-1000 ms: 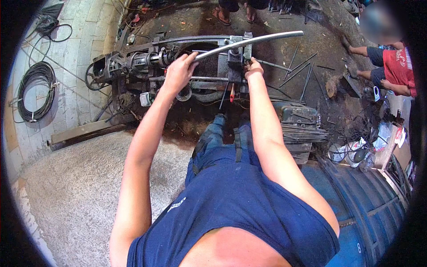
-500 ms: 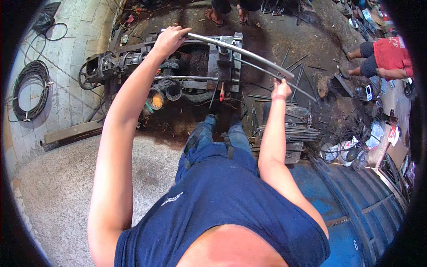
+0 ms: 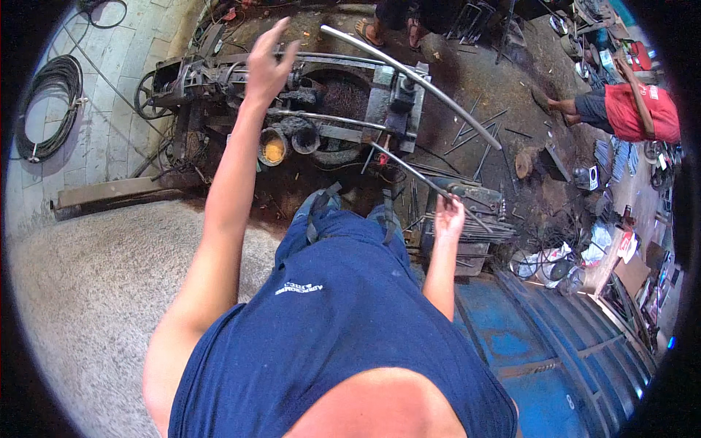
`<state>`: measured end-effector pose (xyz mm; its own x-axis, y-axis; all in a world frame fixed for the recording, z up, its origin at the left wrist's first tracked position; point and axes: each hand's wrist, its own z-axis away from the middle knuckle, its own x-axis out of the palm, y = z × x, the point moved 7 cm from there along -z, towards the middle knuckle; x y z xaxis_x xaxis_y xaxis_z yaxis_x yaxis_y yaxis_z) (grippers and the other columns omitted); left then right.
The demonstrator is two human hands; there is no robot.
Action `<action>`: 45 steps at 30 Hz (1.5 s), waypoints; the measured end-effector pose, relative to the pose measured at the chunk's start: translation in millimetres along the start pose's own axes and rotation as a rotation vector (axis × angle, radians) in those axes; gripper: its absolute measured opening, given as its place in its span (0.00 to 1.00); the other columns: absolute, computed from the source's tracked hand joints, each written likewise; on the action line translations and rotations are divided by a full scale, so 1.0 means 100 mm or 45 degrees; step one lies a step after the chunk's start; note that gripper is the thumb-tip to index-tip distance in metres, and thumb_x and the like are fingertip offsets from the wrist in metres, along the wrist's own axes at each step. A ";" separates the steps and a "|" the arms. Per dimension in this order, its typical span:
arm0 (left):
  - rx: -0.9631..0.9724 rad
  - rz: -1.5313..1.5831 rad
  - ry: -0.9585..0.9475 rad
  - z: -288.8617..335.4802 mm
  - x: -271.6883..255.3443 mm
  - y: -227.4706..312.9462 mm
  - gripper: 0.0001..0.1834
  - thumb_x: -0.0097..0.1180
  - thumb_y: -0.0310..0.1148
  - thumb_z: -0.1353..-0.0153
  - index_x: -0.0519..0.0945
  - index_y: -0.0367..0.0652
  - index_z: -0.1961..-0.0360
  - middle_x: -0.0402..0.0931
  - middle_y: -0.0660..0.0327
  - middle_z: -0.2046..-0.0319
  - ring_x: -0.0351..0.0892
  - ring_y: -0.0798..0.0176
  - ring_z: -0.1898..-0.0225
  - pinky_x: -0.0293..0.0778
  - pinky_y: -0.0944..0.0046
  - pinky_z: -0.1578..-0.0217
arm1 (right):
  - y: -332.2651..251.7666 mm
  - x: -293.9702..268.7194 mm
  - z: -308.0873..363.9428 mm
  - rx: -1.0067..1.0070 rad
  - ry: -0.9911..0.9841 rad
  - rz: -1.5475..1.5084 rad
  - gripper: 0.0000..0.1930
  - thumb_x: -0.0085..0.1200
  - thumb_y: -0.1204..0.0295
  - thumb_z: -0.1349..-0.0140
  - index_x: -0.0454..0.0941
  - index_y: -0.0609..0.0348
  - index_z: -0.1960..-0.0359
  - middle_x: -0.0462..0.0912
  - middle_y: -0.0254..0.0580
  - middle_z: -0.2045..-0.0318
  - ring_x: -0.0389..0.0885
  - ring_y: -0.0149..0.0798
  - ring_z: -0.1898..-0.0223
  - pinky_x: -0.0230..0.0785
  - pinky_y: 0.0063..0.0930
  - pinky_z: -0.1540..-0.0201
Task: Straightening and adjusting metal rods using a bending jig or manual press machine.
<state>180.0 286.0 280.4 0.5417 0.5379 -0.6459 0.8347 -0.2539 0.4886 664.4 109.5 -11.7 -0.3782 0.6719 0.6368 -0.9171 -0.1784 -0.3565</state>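
My left hand [image 3: 269, 64] is raised over the long greasy machine [image 3: 350, 136], open and holding nothing, its fingers apart. A long light-grey metal bar [image 3: 420, 82], looking bent in this view, slants across the machine's right end with neither hand on it. What bears it up, I cannot tell. My right hand [image 3: 448, 217] is closed around a thin dark metal rod [image 3: 409, 168], lower and nearer to me. The rod's far end points up-left toward the machine's clamp-like right end [image 3: 400, 98]; whether they touch is unclear.
A can with yellow stuff [image 3: 273, 151] stands at the machine's near side. Stacked rods [image 3: 478, 228] lie right of my legs. A black cable coil [image 3: 51, 109] is at left, blue metal panels [image 3: 540, 328] at lower right. A person in a red shirt [image 3: 634, 111] is at far right.
My left hand has let go of the light-grey bar, which has shifted away from both hands. My right hand has come lower and nearer with the thin rod.
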 end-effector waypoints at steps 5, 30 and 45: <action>-0.728 0.047 0.309 1.64 -1.18 -0.90 0.22 0.52 0.30 0.36 0.69 0.38 0.42 0.78 0.56 0.58 0.77 0.67 0.57 0.72 0.67 0.54 | 1.15 0.56 0.00 0.101 0.041 -0.220 0.08 0.48 0.82 0.48 0.73 0.71 0.66 0.79 0.58 0.66 0.81 0.55 0.59 0.78 0.46 0.51; -1.400 0.307 -0.172 4.11 -1.71 -2.07 0.22 0.50 0.30 0.35 0.67 0.35 0.40 0.77 0.59 0.65 0.79 0.69 0.66 0.73 0.70 0.63 | 2.19 1.47 -0.56 -0.311 0.149 0.431 0.09 0.46 0.84 0.47 0.74 0.68 0.64 0.76 0.45 0.69 0.80 0.39 0.67 0.80 0.37 0.56; -0.674 0.495 -0.128 1.71 -1.23 -1.12 0.15 0.54 0.27 0.40 0.77 0.37 0.51 0.81 0.55 0.64 0.80 0.64 0.62 0.74 0.65 0.59 | 1.08 3.15 0.98 -0.986 -0.359 1.024 0.23 0.50 0.85 0.41 0.62 0.67 0.44 0.75 0.42 0.59 0.82 0.43 0.58 0.78 0.28 0.58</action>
<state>37.2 111.3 205.1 0.8218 0.4027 -0.4031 0.4290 0.0284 0.9029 434.3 230.9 217.5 -0.9229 0.3622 0.1303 -0.1114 0.0726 -0.9911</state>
